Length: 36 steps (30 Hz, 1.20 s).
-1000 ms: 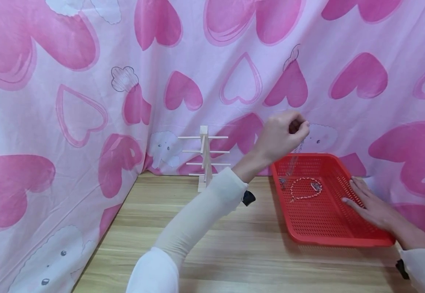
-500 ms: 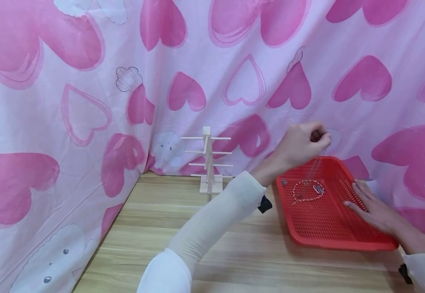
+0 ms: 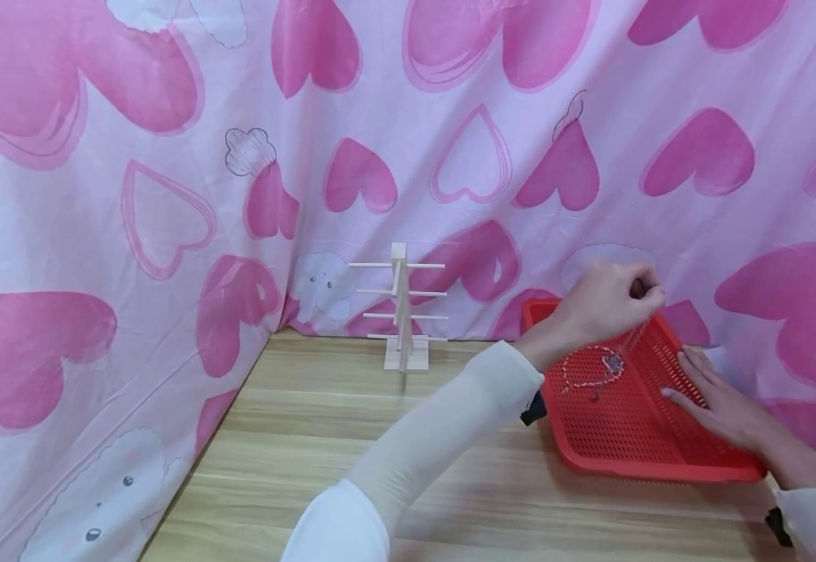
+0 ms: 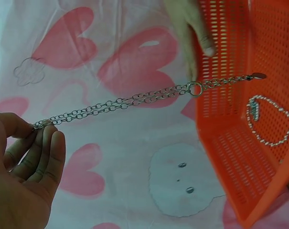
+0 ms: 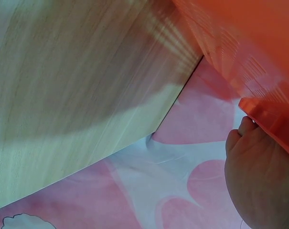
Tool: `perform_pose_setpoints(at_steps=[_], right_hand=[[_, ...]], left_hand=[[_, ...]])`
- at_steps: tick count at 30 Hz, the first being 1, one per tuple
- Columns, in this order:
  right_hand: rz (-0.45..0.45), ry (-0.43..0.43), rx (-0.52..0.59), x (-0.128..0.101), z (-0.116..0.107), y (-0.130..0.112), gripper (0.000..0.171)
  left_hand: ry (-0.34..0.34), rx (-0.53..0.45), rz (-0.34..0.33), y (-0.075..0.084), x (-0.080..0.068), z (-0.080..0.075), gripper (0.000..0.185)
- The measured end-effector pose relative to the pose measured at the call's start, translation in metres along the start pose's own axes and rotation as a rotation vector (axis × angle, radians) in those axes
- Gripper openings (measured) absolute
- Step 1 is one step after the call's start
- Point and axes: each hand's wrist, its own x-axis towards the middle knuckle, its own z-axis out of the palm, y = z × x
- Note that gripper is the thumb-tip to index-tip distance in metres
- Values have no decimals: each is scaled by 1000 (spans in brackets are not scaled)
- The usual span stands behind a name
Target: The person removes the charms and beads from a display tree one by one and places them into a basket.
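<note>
My left hand (image 3: 607, 298) is raised above the back of the red plastic basket (image 3: 660, 468). Between thumb and fingertips it pinches a silver chain necklace (image 4: 134, 98), which hangs doubled, with a ring partway along and a small flat pendant (image 4: 260, 75) at its end. Inside the basket lies a loop of light beads, like a bracelet (image 3: 593, 384), with a greyish-blue piece (image 3: 613, 364) beside it. My right hand (image 3: 720, 406) rests on the basket's right rim, thumb on the inner side, fingers extended along the outside.
A wooden stand with several thin crossbars (image 3: 400, 312) is upright at the back of the wood-grain table (image 3: 295, 453). A pink heart-printed cloth (image 3: 358, 70) hangs behind and to the left. My left sleeve (image 3: 443, 437) crosses in front, hiding part of the basket's left side.
My left hand has moved right and downward with the necklace, from over the basket's left back edge to over its back right. The right hand stays on the rim.
</note>
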Motion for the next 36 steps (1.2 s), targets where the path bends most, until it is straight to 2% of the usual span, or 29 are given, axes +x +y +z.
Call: perform_pose_setpoints(at_steps=[7, 14, 18, 28, 36], right_hand=[[9, -7, 2, 1, 1, 2, 89], [9, -8, 8, -1, 3, 1, 89], [9, -6, 9, -2, 3, 0, 90], [59, -47, -39, 1, 0, 0, 93], [47, -32, -47, 4, -2, 0, 93]], left_hand=[[-153, 30, -114, 5, -1, 26, 11], [-241, 108, -121, 10, 0, 51, 11], [-289, 130, -147, 9, -2, 63, 11], [-375, 149, -232, 1, -10, 85, 10], [-424, 240, -204, -9, -13, 96, 13]])
